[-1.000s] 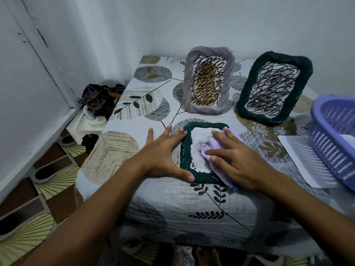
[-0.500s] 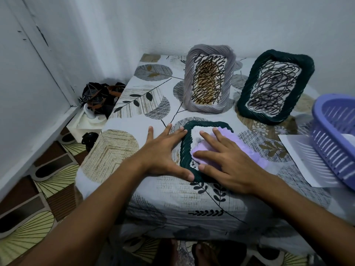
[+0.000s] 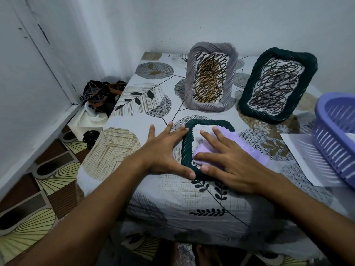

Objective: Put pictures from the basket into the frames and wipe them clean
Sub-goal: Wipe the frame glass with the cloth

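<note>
1. Head view, edges and room: the table [image 3: 123, 148], under a leaf-print cloth, fills the centre and right of the picture. Its near edge runs across the lower middle and its left edge drops to patterned floor at lower left. A white wall closes the top of the picture, just behind the two standing frames.
2. The flat dark green frame [image 3: 187, 148] lies near the table's front edge at centre. Bare cloth lies open to its left.
3. A grey woven frame [image 3: 192, 81] stands upright at upper centre. A second dark green frame [image 3: 247, 98] stands tilted at upper right. Both hold scribbled pictures.
4. The purple basket [image 3: 338, 148] sits at the right edge, on a white sheet of paper [image 3: 303, 158], well apart from the flat frame.
5. The left hand [image 3: 163, 150] lies flat, fingers spread, pressed against the flat frame's left rim, its thumb at the near corner.
6. The right hand [image 3: 228, 160] lies palm down, fingers splayed, pressing a lilac cloth [image 3: 247, 148] onto the flat frame's pale centre. Its thumb tip touches the near rim. Neither hand is closed around anything.
</note>
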{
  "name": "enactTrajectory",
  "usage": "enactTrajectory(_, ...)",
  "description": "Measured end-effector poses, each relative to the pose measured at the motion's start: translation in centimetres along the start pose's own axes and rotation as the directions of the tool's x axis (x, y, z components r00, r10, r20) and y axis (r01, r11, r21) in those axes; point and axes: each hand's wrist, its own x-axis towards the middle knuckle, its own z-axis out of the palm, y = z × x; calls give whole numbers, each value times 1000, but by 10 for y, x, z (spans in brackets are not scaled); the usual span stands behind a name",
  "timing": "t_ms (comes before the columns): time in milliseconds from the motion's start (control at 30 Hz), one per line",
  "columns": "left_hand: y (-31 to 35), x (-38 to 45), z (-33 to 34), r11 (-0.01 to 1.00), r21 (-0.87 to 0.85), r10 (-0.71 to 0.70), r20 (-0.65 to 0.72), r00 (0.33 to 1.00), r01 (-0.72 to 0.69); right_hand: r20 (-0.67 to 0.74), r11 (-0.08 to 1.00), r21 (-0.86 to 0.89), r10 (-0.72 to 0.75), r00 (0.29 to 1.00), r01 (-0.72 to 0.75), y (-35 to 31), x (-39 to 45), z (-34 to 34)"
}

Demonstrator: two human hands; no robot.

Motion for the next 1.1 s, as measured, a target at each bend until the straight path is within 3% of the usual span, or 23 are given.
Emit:
enactTrajectory(633, 0, 0, 0, 1000, 1, 2, 4, 1000, -2, 2, 963, 268, 33, 999, -33, -2, 1, -4)
enactTrajectory(833, -1, 1, 0, 1000, 5, 2, 8, 1000, -2, -9, 986, 136, 100, 995, -98, -3, 6, 0)
enactTrajectory(1100, 0, 1, -1, 1000, 6, 0, 10, 1000, 0, 4, 984, 169, 47, 999, -47, -4, 4, -1)
